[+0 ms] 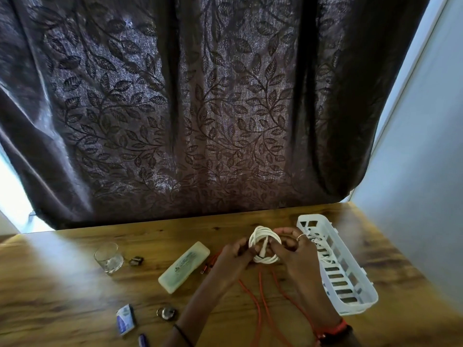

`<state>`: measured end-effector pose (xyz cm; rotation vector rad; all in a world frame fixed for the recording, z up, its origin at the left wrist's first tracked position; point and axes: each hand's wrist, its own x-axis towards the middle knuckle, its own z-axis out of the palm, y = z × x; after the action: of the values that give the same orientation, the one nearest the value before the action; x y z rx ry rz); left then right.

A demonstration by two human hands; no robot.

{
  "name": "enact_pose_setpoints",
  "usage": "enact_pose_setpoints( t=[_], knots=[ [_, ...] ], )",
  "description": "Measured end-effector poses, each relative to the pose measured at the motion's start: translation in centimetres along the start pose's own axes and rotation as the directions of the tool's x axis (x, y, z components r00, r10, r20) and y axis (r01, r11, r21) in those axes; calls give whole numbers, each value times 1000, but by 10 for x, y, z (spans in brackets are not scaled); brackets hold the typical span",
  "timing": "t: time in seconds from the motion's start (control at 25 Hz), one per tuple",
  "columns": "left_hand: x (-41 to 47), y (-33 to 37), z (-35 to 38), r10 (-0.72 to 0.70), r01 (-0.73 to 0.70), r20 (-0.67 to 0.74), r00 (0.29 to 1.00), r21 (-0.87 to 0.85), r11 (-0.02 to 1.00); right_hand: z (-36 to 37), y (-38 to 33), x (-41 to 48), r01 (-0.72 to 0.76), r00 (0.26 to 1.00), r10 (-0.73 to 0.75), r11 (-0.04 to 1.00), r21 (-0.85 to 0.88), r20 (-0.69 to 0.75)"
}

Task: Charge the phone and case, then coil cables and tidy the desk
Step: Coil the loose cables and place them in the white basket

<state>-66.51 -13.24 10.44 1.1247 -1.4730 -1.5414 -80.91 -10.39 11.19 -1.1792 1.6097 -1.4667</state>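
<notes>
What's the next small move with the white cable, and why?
Probably tuck the loose end through to lock the coil. Both hands, left hand and right hand, hold the white cable already looped, its end crossing the middle. The white basket sits beside it; the orange cable lies uncoiled.

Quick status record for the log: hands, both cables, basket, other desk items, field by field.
left hand: gripping the white cable coil
right hand: gripping the same coil from the other side
white cable: wound in a coil, held above the desk
red cable: loose, uncoiled on the desk under the hands
white basket: right of the hands, some white cord inside
pale case: lying closed, left of the hands
glass: upright, far left
phone: not visible
</notes>
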Motion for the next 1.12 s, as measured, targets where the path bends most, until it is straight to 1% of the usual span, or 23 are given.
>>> enact_pose_setpoints(
  t=[0.2, 0.32, 0.4, 0.52, 0.6, 0.68, 0.76, 0.84, 0.88, 0.92, 0.96, 1.0, 1.04, 1.08, 1.12],
  knots=[
    [2, -9, 3, -68, 53, -92, 993, -163, 985, 2, 4, 0, 72, 997, -67, 987, -147, 43],
    [2, -12, 5, -73, 45, -120, 990, -225, 973, 3, 6, 1, 89, 995, -80, 984, -158, 60],
    [2, -9, 3, -40, 19, -95, 995, -219, 975, 2, 10, 1, 78, 994, -65, 986, -145, 90],
    [0, 2, -1, 43, -44, -8, 999, -90, 995, -1, 14, -6, 62, 990, -51, 995, -82, 130],
    [-1, 5, -5, 60, -60, -5, 998, 0, 998, -3, 17, -6, 72, 980, -62, 996, -46, 190],
    [-1, 4, -10, 47, -47, -4, 999, 76, 996, -4, 20, -3, 93, 957, -65, 992, -89, 284],
    [-1, 2, -15, 59, -60, 14, 998, 162, 985, -6, 23, 0, 112, 940, -56, 983, -147, 337],
    [-2, 3, -19, 107, -119, 61, 992, 271, 955, -10, 27, 2, 113, 928, -60, 986, -125, 368],
    [-3, 6, -20, 124, -141, 74, 989, 311, 940, -10, 26, 0, 138, 919, -88, 985, -104, 385],
    [-3, 7, -21, 142, -158, 72, 987, 329, 931, -9, 22, -2, 190, 915, -141, 977, -95, 377],
    [-3, 9, -20, 166, -176, 59, 984, 327, 929, -7, 21, -5, 256, 919, -209, 961, -106, 333],
    [-3, 9, -19, 191, -195, 41, 981, 317, 928, -3, 21, -8, 299, 934, -259, 943, -142, 248],
    [-3, 9, -18, 215, -213, 27, 976, 303, 929, -1, 20, -12, 342, 936, -314, 917, -205, 157],
    [-2, 8, -16, 230, -228, 24, 973, 285, 931, 2, 17, -16, 386, 920, -386, 872, -300, 62],
    [-2, 8, -15, 233, -236, 40, 972, 257, 937, 4, 16, -19, 414, 894, -448, 828, -378, -3]
  ],
)
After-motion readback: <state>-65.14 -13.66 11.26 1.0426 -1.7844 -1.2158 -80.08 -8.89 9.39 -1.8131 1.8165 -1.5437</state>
